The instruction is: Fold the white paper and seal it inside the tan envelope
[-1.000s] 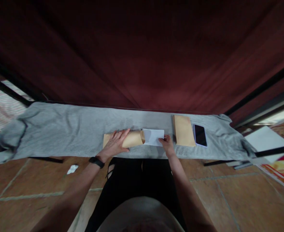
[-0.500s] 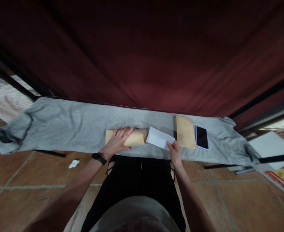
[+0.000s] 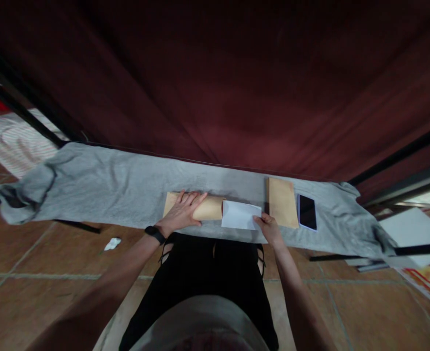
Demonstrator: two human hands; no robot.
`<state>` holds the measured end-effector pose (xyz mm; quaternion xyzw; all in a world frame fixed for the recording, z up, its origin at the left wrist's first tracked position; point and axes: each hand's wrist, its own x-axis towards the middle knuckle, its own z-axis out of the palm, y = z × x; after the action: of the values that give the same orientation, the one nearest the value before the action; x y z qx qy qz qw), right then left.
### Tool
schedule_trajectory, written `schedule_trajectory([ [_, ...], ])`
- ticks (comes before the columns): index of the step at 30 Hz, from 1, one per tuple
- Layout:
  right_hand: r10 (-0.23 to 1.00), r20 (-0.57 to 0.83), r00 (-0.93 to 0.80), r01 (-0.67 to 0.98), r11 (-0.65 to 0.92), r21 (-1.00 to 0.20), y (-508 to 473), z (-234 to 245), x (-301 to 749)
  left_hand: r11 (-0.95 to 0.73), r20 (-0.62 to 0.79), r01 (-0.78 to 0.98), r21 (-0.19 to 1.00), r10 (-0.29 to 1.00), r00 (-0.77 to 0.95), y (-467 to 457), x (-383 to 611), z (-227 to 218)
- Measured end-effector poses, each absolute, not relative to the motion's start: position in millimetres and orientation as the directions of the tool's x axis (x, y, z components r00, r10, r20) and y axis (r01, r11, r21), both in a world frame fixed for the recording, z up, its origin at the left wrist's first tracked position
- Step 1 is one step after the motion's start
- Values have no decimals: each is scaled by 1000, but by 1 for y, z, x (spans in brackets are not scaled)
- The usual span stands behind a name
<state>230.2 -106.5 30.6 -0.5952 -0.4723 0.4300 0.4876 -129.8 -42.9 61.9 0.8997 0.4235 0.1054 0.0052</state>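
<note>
Quietly, a spread left hand (image 3: 181,213) pins a brown paper envelope (image 3: 211,208) while the right hand (image 3: 268,225) pinches a white paper sheet (image 3: 239,214).
The sheet lies at the envelope's right end, its near edge meeting the mouth; whether any of it is inside, I can't tell. It looks light, thin and easily bent, best held thumb-over-finger at its right edge, as now; the envelope seems light, creasable and apt to slide, so a flat palm suits it. Farther right on the tabletop's grey cloth (image 3: 123,187) sit more brown envelopes (image 3: 283,202), then a smartphone (image 3: 307,212).
</note>
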Motion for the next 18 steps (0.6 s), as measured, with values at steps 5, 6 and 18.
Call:
schedule_trajectory([
  [5,931,68,358,174,5,-985,-102,43,232,-650,165,750,122,759,630,-42,-128,66],
  [6,905,100,413,173,30,-984,-103,45,231,-650,162,749,129,759,631,-41,-128,66],
  [18,928,150,342,365,17,-931,-120,34,207,-607,190,768,204,794,577,-41,-125,62],
])
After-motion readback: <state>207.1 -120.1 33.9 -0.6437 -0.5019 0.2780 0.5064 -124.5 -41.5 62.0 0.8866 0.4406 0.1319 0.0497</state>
